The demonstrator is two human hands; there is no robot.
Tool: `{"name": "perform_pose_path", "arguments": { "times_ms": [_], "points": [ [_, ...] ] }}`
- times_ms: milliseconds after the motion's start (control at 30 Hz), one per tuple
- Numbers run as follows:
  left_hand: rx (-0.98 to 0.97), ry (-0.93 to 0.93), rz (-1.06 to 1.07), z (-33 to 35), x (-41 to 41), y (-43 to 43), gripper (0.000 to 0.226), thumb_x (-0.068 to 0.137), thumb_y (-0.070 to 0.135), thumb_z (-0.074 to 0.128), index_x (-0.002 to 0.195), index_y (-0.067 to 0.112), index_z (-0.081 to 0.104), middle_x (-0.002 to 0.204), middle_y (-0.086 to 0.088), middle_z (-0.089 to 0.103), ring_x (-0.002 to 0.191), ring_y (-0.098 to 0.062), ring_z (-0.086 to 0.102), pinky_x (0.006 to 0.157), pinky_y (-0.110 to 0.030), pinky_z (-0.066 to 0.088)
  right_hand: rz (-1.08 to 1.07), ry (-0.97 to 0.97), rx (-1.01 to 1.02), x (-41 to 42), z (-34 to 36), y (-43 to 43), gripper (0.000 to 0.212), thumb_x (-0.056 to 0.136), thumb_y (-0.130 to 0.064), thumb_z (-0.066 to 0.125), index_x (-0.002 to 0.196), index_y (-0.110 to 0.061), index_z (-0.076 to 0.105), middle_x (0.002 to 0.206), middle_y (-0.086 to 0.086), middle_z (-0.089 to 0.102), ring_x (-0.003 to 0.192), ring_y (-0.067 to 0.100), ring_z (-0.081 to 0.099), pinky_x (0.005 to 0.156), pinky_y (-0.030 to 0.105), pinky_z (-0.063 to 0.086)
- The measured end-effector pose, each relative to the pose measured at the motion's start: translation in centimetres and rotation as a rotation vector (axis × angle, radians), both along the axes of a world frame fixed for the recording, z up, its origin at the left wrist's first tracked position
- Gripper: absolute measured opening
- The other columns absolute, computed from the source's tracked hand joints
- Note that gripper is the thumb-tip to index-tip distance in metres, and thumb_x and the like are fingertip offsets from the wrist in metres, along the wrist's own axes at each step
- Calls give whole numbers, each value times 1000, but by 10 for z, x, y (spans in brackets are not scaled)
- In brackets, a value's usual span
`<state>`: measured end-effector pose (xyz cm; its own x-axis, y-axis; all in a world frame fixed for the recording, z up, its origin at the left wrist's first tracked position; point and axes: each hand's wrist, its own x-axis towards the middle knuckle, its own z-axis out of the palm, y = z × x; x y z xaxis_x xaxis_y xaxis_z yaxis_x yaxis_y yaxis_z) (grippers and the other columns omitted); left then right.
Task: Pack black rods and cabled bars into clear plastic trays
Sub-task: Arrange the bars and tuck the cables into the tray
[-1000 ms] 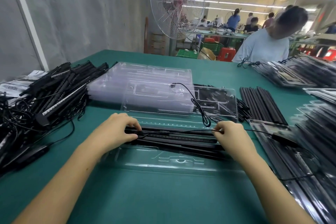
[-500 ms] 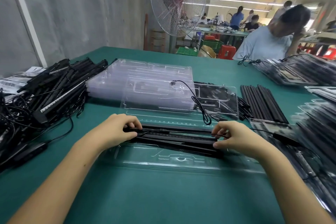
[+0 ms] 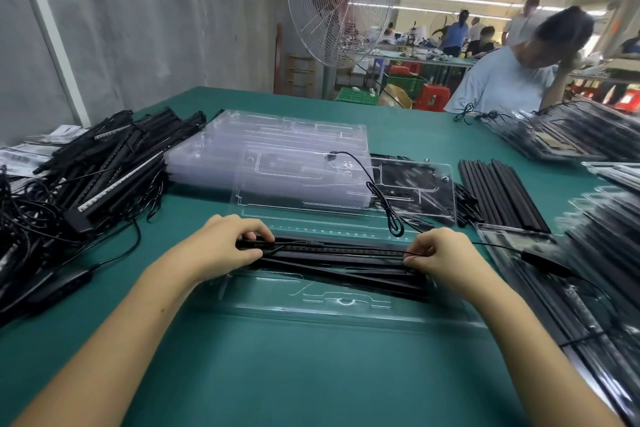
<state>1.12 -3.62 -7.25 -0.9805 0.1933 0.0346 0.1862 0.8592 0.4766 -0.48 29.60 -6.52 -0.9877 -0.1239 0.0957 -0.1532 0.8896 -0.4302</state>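
Black rods (image 3: 498, 196) & bars (image 3: 332, 248), clear trays (image 3: 311, 295), teal table (image 3: 277, 374).

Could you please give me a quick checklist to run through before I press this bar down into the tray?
1. Both ends gripped: the left hand and right hand each hold an end of the cabled bar: ok.
2. The clear tray lies flat under the bar: ok.
3. Bar lined up with its slot: cannot tell, the plastic is see-through.
4. The rods already in the tray lie straight: not ok, one lies slanted.
5. Its cable tucked in: not ok, it trails off to the right.
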Motion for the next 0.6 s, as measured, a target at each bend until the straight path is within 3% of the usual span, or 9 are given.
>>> {"name": "perform_pose_path", "arguments": {
  "times_ms": [67,167,333,500,600],
  "points": [
    [2,2,1,1,0,0,32,88,29,60,86,60,51,98,18,54,103,-10,42,93,-33,39,-7,-2,-8,0,-1,0,17,76,-19,77,66,-23,63,62,-8,57,60,4,51,52,11,37],
    [5,4,-7,3,0,1,30,88,28,60,88,58,54,102,16,56,105,-10,43,95,-34,40,-14,-16,-7,-1,-2,-1,19,77,-20,75,67,-26,60,65,-9,55,65,8,53,57,19,41],
    [-2,18,-19,2,2,2,32,90,27,59,97,56,50,103,21,54,107,-10,39,97,-31,36,41,-25,29,1,-3,-1,19,82,-22,69,85,-34,55,89,-9,48,83,9,50,90,35,46],
    [-9,19,-16,4,2,3,33,91,26,58,95,58,52,104,20,55,106,-11,39,97,-28,35,81,-6,1,2,0,1,27,81,-20,70,100,-36,59,87,-11,50,72,2,46,87,35,46],
    [-5,17,-7,3,1,3,32,91,26,58,98,57,53,106,19,56,106,-10,38,96,-28,34,64,-27,28,1,-1,0,24,83,-21,69,105,-31,68,87,-9,54,84,11,54,88,32,46]
  ]
}}
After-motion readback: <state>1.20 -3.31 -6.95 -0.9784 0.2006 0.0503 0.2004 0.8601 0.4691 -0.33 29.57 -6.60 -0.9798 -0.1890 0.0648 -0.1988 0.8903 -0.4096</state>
